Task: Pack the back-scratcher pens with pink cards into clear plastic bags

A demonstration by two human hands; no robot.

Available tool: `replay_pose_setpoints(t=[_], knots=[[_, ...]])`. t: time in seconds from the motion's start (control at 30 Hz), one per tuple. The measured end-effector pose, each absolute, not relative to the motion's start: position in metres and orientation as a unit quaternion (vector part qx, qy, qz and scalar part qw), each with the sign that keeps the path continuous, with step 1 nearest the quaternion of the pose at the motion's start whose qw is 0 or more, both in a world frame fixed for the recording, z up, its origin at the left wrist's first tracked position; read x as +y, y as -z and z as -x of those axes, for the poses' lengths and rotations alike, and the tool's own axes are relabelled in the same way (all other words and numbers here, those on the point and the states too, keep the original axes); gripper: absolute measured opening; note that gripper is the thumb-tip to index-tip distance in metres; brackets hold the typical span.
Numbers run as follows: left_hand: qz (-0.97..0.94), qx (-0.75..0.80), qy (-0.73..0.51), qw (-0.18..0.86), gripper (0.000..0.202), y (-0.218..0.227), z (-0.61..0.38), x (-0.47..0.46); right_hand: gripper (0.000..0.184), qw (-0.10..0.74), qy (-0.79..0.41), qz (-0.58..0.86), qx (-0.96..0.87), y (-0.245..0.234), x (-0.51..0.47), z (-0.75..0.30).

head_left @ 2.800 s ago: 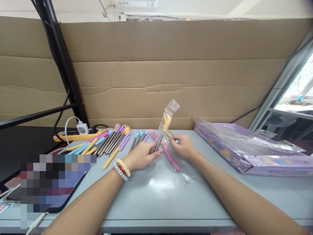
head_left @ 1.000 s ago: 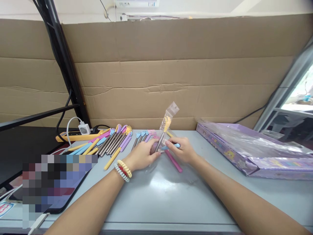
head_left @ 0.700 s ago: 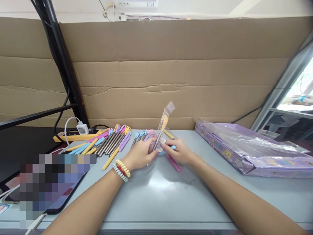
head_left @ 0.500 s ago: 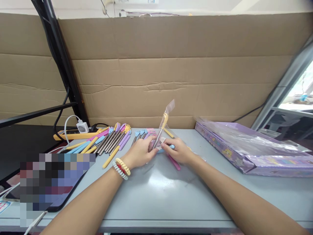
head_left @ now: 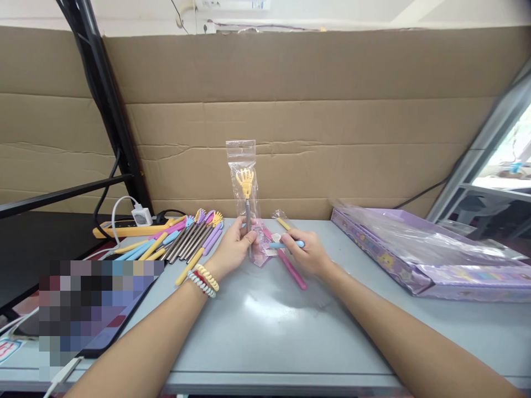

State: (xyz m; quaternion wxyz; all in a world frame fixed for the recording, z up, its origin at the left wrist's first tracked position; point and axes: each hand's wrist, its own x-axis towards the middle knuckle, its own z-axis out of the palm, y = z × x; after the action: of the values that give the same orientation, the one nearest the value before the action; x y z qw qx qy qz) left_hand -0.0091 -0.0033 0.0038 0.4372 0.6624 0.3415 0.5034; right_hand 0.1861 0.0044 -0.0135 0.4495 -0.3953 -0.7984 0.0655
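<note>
My left hand (head_left: pixel 237 244) is closed on a back scratcher (head_left: pixel 246 182) with a yellow hand-shaped head and a metal shaft. It stands upright inside a clear zip bag (head_left: pixel 240 152), head towards the cardboard. My right hand (head_left: pixel 306 251) pinches a light blue stick (head_left: pixel 294 244) lying crosswise, its left end near a small white label or tag. Under that hand, a pink stick (head_left: pixel 292 269) rests on the table, and a yellow stick (head_left: pixel 284 223) in clear film shows behind it. Lower parts of the bagged back scratcher are hidden by my left fingers.
To the left lie several more back scratchers (head_left: pixel 192 240) and coloured sticks beside a power strip (head_left: pixel 124 228) with a white charger. A blurred-out phone or tablet is at front left. On the right stands a purple box (head_left: pixel 375 249) holding clear bags. Cardboard (head_left: pixel 290 121) closes off the back.
The bagged back scratcher has swung left and upright, its yellow head now facing me. My left hand has moved slightly left; my right hand holds the blue stick a little further right.
</note>
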Motion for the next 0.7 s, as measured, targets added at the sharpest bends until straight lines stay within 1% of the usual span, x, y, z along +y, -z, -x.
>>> replay_pose_setpoints(t=[0.3, 0.43, 0.5, 0.7], knots=[[-0.646, 0.319, -0.519, 0.459, 0.027, -0.002, 0.011, -0.002, 0.038, 0.494, -0.035, 0.405, -0.768, 0.014, 0.010, -0.188], [-0.613, 0.326, -0.543, 0.472, 0.024, 0.000, 0.012, 0.003, 0.046, 0.535, 0.049, 0.416, -0.733, 0.010, 0.012, -0.188], [-0.573, 0.314, -0.567, 0.502, 0.023, -0.001, 0.012, 0.003, 0.048, 0.541, 0.065, 0.416, -0.728, 0.007, 0.013, -0.189], [-0.458, 0.265, -0.583, 0.616, 0.020, -0.012, 0.021, -0.001, 0.048, 0.496, 0.021, 0.430, -0.754, 0.008, 0.011, -0.187]])
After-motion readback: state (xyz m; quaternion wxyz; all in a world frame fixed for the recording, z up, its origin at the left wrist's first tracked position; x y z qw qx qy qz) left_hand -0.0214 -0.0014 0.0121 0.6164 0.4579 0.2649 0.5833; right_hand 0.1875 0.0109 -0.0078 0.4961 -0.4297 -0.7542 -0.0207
